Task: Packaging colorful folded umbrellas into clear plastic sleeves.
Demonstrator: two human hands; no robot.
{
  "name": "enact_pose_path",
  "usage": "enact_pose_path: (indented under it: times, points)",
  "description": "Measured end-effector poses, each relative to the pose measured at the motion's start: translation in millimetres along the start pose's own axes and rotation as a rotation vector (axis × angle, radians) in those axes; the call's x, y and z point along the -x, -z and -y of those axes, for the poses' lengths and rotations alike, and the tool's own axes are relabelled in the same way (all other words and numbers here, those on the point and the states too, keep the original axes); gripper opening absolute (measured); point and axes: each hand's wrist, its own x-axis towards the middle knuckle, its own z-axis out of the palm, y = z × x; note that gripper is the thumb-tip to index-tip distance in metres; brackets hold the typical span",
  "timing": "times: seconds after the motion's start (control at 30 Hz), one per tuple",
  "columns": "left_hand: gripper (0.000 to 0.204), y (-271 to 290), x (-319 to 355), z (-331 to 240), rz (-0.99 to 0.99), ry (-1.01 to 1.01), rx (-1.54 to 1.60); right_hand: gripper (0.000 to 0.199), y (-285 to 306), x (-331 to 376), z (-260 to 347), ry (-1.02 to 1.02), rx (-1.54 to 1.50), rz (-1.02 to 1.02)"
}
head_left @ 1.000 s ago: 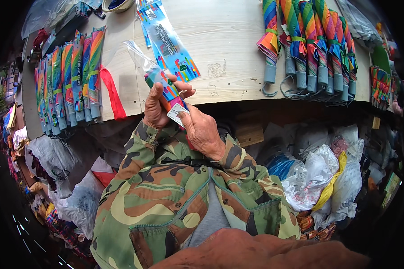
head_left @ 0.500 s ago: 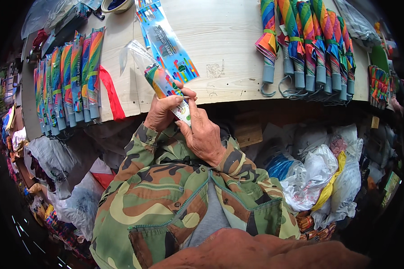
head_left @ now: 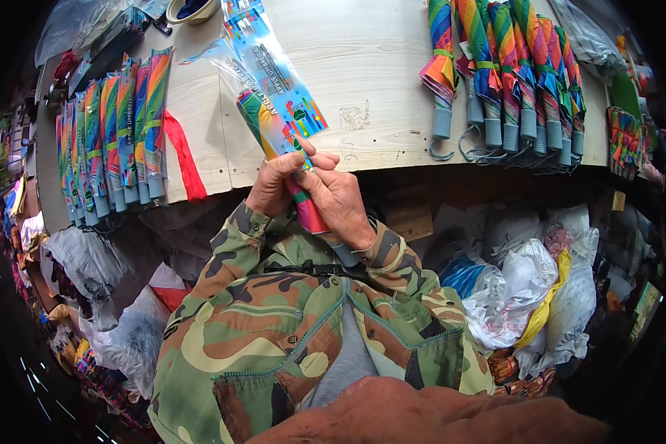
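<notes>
A folded rainbow umbrella (head_left: 310, 214) slants away from my body, its grey handle (head_left: 344, 254) beside my right wrist. Around its far part lies a clear printed plastic sleeve (head_left: 280, 133), whose loose end (head_left: 226, 59) reaches over the table. My left hand (head_left: 271, 188) is closed around the sleeved part, with its thumb on top. Just below, my right hand (head_left: 339, 201) grips the umbrella near the sleeve's lower edge. Some of its fingers are hidden. Flat printed sleeves (head_left: 303, 92) lie on the table behind the umbrella.
Sleeved umbrellas (head_left: 111, 133) stand in a row on the table's left, beside a red strip (head_left: 183, 155). Several unsleeved umbrellas (head_left: 510, 81) lie at the right. A bowl (head_left: 192, 10) sits at the far edge. Plastic bags (head_left: 522, 281) fill the space under the table (head_left: 392, 89).
The sleeve has slid farther along the umbrella, away from me, and its loose end has straightened. The umbrella's pink part and grey handle now show below my hands.
</notes>
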Motion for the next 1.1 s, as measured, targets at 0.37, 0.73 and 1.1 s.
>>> enact_pose_path:
  times: [0.37, 0.73, 1.1]
  points:
    - [0.027, 39.4, -22.9, -49.3, -0.204, -0.231, 0.206, 0.062, 5.8, 47.1, 0.6, 0.063, 0.533, 0.032]
    - [0.051, -23.1, -2.2, -7.2, -0.170, 0.060, -0.010, 0.044, 5.7, 4.6, 2.1, -0.022, 0.246, -0.038]
    - [0.046, 25.0, -30.5, -86.4, -0.305, -0.280, 0.207, 0.060, -9.5, 38.1, -4.4, 0.335, 0.721, -0.069]
